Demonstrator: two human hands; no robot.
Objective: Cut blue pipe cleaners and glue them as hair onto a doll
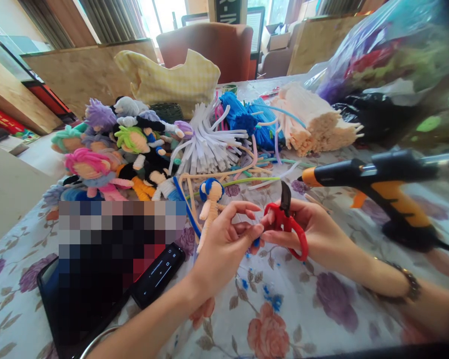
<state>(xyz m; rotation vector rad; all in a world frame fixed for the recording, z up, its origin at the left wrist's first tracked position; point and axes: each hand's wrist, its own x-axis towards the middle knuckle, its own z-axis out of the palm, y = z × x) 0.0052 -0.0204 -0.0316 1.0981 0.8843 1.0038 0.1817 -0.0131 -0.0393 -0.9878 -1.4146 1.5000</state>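
Observation:
Red-handled scissors (301,239) rest in my right hand (309,219), their dark blades pointing up and away. My left hand (234,232) is closed with its thumb and fingers pinched at a small blue fuzzy piece (256,243), mostly hidden by the fingers. The fingertips of both hands meet around that piece. Just beyond my left hand lies a cream pipe-cleaner doll (210,212) with blue hair. Blue fluff scraps (273,298) are scattered on the floral tablecloth (303,319) below my hands.
Finished dolls (93,167) pile up at the left back. Bundles of white (209,142), blue (243,114) and cream pipe cleaners (310,122) lie behind. A glue gun (389,184) stands at right. A phone (159,274) and a tablet (47,284) lie at left.

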